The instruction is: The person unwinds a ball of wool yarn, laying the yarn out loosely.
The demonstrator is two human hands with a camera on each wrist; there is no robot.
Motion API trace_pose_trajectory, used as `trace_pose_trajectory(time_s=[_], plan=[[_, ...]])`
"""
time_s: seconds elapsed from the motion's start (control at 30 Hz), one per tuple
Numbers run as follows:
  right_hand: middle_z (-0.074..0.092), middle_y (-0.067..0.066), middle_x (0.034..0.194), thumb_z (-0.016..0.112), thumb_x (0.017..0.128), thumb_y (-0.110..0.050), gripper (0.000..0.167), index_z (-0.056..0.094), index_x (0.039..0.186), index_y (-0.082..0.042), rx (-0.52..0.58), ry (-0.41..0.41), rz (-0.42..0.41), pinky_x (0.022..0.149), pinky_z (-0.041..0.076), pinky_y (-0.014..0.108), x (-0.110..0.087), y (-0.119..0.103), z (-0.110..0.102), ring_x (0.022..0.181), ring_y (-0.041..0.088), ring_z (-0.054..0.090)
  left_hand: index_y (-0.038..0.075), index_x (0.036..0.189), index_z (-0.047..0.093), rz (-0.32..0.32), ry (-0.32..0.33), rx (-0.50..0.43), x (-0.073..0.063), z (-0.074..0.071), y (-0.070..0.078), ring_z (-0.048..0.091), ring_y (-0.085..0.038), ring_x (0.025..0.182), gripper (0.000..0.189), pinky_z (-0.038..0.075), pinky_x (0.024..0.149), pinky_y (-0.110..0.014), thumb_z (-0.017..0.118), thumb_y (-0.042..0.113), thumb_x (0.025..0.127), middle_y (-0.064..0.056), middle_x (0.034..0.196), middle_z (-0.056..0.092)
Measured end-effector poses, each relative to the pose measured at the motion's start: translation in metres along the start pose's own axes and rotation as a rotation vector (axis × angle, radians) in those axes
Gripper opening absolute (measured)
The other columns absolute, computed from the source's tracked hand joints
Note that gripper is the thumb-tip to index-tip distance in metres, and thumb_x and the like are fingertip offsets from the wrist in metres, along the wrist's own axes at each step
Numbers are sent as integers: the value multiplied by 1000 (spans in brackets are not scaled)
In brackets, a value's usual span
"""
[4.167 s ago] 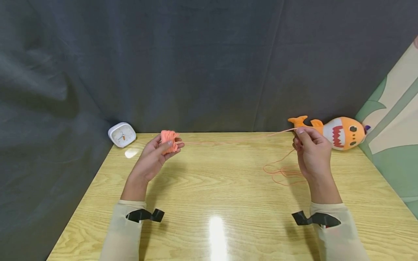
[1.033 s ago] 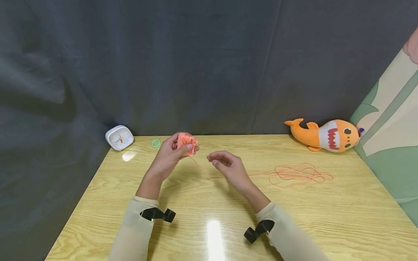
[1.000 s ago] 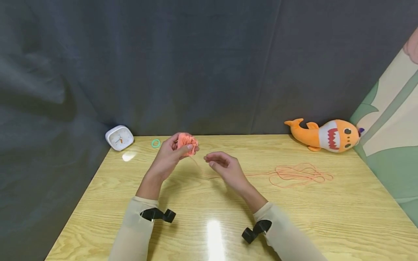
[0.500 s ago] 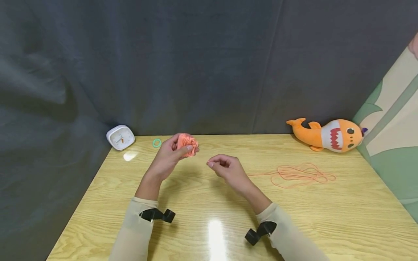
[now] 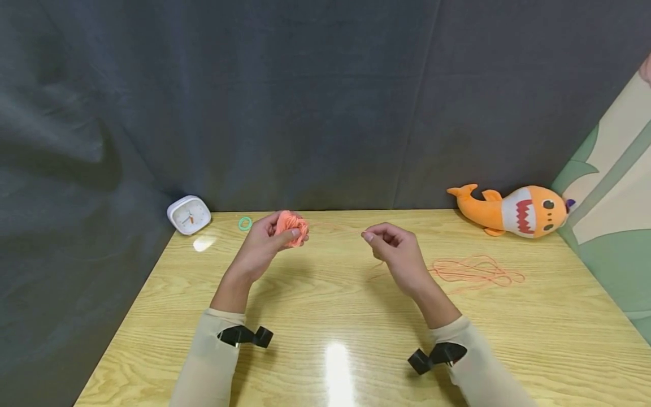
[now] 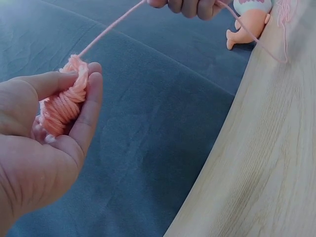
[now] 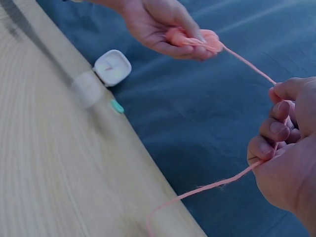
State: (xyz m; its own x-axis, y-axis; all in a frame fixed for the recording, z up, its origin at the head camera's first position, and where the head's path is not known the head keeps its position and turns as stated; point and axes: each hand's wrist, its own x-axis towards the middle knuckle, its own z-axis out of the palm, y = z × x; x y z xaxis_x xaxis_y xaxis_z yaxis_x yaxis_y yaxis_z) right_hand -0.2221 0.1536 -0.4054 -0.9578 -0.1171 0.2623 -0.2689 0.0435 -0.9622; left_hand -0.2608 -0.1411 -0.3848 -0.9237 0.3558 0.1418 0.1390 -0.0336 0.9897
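Observation:
My left hand (image 5: 260, 249) grips a small wound bundle of coral yarn (image 5: 292, 229) between thumb and fingers, raised over the table's far half. Level with it to the right, my right hand (image 5: 399, 257) pinches the yarn strand (image 7: 249, 64) between thumb and forefinger. That strand runs taut from the bundle, as both wrist views show. Past the pinch it passes through the curled fingers (image 7: 274, 129) of my right hand and droops as a slack tail (image 7: 212, 185) toward the table. Loose loops of yarn (image 5: 470, 270) lie on the wood right of my right hand.
The wooden table (image 5: 285, 350) ends at a dark curtain (image 5: 315, 102). A white clock (image 5: 189, 215) stands at its back left corner, with a green ring (image 5: 245, 224) beside it. An orange plush shark (image 5: 513, 210) lies at the back right.
My right hand closes its fingers on the strand, then moves right and slightly up, away from the bundle. My left hand stays almost in place. Earlier, the green ring was hidden behind the left hand.

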Motion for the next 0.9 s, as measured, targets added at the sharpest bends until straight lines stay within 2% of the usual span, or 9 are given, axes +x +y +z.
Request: trace_pose_trajectory(time_s=[0.1, 0.2, 0.3, 0.43, 0.53, 0.67, 0.8, 0.9], plan=[[49, -6, 71, 66, 103, -19, 9, 73, 103, -14, 15, 25, -15, 60, 40, 27, 0, -1, -9, 65, 9, 42, -5, 130, 59, 0, 1, 2, 0, 0, 0, 74, -13, 100, 29, 61, 89, -28, 62, 4, 102, -3, 109, 71], [50, -5, 71, 64, 103, -16, 10, 74, 102, -14, 49, 40, -40, 60, 41, 29, -1, -3, -17, 64, 10, 42, -3, 126, 60, -1, 6, 7, 1, 0, 0, 74, -13, 99, 25, 61, 89, -27, 62, 4, 102, -2, 108, 72], [50, -4, 71, 63, 104, -13, 16, 71, 105, 0, 88, 44, -64, 60, 40, 29, -4, -7, -24, 64, 12, 42, -2, 123, 61, -4, 15, 10, 2, 0, 1, 73, -12, 98, 22, 61, 89, -27, 62, 4, 102, -2, 109, 72], [49, -3, 70, 61, 104, -9, 21, 67, 106, 11, 124, 35, -91, 60, 36, 32, -7, -9, -29, 63, 15, 39, 0, 118, 63, 5, 22, 2, 2, 0, 1, 72, -12, 99, 17, 61, 89, -27, 63, 5, 101, -3, 110, 72], [48, -3, 70, 61, 103, -8, 16, 69, 103, 6, 118, 33, -96, 61, 35, 35, -9, -9, -34, 63, 15, 39, 2, 116, 64, 12, 27, -7, 2, -1, 0, 72, -12, 100, 16, 61, 88, -27, 64, 6, 101, -2, 112, 73], [48, -3, 70, 61, 103, -7, 18, 68, 104, 9, 109, 47, -98, 59, 37, 32, -11, -9, -41, 63, 16, 38, 2, 118, 65, 4, 57, 0, 1, -2, -1, 73, -11, 101, 20, 61, 86, -25, 67, 7, 99, 0, 111, 74], [48, -1, 69, 60, 104, -6, 20, 66, 104, 13, 156, 72, -114, 59, 34, 34, -11, -11, -49, 63, 19, 37, 0, 120, 65, 0, 90, 27, 1, -3, -3, 72, -10, 100, 23, 61, 85, -24, 68, 7, 98, 1, 109, 73], [47, 0, 68, 59, 104, -5, 18, 67, 103, 11, 201, 90, -120, 61, 28, 37, -11, -12, -55, 63, 20, 35, 0, 122, 66, 7, 92, 59, 1, -4, -4, 73, -10, 102, 25, 61, 86, -24, 68, 6, 98, -2, 112, 73]])
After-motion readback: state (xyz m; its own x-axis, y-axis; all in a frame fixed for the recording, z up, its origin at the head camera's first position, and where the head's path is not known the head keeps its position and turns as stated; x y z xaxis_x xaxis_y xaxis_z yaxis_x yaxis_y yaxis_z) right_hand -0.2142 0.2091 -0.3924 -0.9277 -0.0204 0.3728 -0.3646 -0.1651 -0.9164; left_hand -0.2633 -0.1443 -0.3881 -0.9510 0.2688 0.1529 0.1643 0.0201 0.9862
